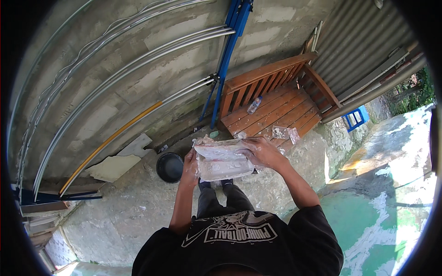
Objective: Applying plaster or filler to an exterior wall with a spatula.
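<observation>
Both of my hands hold a translucent, whitish rectangular plastic container [226,170] up in front of me, over my feet. White, plaster-like residue coats it, and a rough whitish flap or layer lies along its far side; I cannot tell whether that is part of the container. My left hand [190,166] grips the left end, fingers partly hidden behind it. At the upper right corner, my right hand [263,152] is closed on the edge, with white smears over its fingers.
A black bucket [169,167] stands on the concrete floor to the left. Ahead is a wooden bench [271,108] bearing a plastic bottle [254,105] and a clear plastic piece [281,132]. Metal pipes [138,69] on a blue rack [228,55] line the block wall. A blue crate [355,118] sits right.
</observation>
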Demonstrator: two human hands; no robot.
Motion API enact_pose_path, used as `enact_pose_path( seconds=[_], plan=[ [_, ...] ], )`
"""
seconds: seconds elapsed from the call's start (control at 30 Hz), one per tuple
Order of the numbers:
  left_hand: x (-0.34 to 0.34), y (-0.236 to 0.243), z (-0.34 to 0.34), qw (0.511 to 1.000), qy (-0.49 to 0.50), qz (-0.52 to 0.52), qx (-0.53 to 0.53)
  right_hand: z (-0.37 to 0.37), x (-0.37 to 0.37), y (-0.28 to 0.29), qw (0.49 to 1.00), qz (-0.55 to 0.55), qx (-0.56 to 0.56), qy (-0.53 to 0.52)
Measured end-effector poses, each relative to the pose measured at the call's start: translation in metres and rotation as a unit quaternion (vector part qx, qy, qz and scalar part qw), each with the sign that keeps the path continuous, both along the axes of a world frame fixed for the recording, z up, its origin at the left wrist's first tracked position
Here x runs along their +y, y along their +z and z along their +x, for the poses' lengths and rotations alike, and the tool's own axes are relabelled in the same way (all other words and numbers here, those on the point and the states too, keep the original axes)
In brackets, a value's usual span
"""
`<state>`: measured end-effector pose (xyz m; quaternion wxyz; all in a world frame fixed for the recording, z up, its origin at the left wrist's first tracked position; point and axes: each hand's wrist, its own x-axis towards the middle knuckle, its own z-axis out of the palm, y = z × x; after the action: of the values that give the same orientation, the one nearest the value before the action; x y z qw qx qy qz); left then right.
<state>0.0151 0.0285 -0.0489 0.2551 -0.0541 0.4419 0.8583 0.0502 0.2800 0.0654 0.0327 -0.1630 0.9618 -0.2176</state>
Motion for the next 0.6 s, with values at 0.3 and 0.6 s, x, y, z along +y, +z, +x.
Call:
enact_pose_path(
  seconds=[0.3,0.6],
  plan=[
    [-0.016,0.052,-0.008,1.0,0.018,-0.02,-0.017,0.011,-0.03,0.034,0.995,0.01,0.097,0.024],
    [-0.032,0.076,-0.02,1.0,-0.005,-0.03,0.003,-0.009,-0.05,0.07,0.988,0.026,0.151,-0.001]
  ],
)
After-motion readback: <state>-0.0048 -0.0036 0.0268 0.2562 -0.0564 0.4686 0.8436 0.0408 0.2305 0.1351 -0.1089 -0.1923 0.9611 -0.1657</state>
